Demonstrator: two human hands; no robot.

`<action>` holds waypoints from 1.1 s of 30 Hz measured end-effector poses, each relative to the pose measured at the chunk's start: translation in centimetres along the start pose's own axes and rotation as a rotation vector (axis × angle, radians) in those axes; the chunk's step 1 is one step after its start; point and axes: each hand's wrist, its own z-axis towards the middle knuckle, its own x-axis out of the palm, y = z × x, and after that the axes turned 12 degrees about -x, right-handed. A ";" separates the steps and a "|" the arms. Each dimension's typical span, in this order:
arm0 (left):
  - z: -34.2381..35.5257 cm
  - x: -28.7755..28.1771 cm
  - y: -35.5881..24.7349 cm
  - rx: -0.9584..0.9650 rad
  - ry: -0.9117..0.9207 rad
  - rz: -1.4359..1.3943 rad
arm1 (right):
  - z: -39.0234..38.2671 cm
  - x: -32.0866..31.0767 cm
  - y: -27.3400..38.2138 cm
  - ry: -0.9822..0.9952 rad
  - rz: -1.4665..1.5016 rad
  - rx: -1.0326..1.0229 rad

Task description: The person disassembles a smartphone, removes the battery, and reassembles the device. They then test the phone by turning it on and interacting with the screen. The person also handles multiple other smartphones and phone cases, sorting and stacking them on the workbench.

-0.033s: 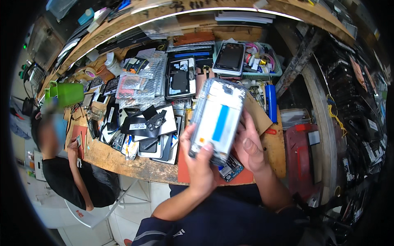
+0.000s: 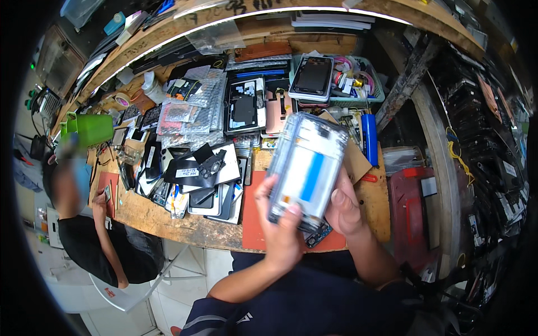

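My left hand [image 2: 280,232] is closed on the lower left side of a phone frame [image 2: 300,173], thumb across its face. The frame looks silvery white, with a blue strip down the middle and an orange spot near the thumb. Its layered edge looks like more than one piece, but blur keeps me from being sure. My right hand [image 2: 348,210] supports the right edge, its fingers partly hidden behind and its thumb off the face. Below the frame, a phone with its circuit board exposed [image 2: 318,234] lies partly covered on a red mat [image 2: 255,218].
Phone parts and bubble-wrapped packs [image 2: 190,120] crowd the bench's left and back. A green basket [image 2: 378,92] of coloured rolls, a blue cylinder [image 2: 369,140] and a red case [image 2: 412,213] are to the right. Another person [image 2: 95,235] sits at the left. A shelf edge [image 2: 269,8] runs overhead.
The phone frame has shifted slightly right and toward me, with my left hand moving along. More of my right hand's fingers are now hidden behind it.
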 end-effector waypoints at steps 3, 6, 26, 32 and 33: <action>-1.3 0.5 0.3 -0.027 0.182 0.343 | -1.5 -0.5 1.2 -0.159 0.049 0.162; 0.2 0.6 -2.4 -0.004 0.360 0.768 | -1.2 -1.6 1.9 -0.259 0.336 0.099; 46.6 -3.6 -20.2 0.103 -0.799 -0.048 | -5.2 -2.8 1.1 -0.324 0.744 0.260; 50.0 -5.4 -20.3 0.148 -0.782 -0.027 | -6.6 -3.5 0.6 -0.362 0.737 0.319; 50.0 -6.1 -20.7 0.152 -0.785 -0.028 | -6.6 -3.7 0.4 -0.347 0.734 0.331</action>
